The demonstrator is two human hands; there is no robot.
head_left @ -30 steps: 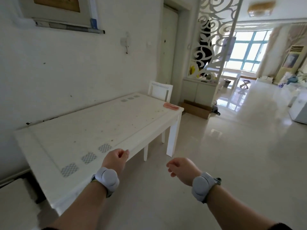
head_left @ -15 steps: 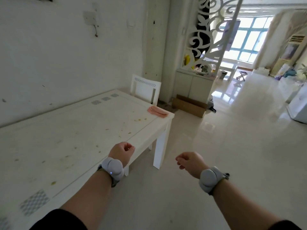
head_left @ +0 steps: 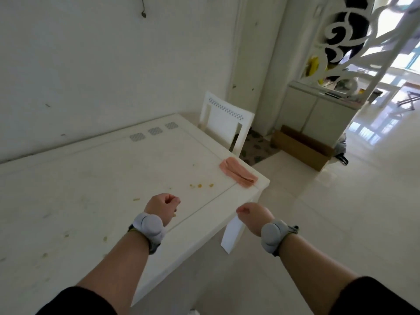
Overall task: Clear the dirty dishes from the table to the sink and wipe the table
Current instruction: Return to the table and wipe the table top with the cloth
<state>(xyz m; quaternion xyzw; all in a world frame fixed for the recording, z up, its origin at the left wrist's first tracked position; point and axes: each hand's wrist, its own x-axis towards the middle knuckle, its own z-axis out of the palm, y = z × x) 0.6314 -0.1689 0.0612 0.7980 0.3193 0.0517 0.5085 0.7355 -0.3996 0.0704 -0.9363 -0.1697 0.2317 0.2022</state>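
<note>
Facing the table: no dishes in view on it, so wiping looks like the step in hand. Left hand and right hand are both curled into fists, holding nothing. The pink cloth lies at the far right corner, near yellow crumbs. The next move calls for a forward reach and an opened hand.

White table, pink cloth, food crumbs
</note>
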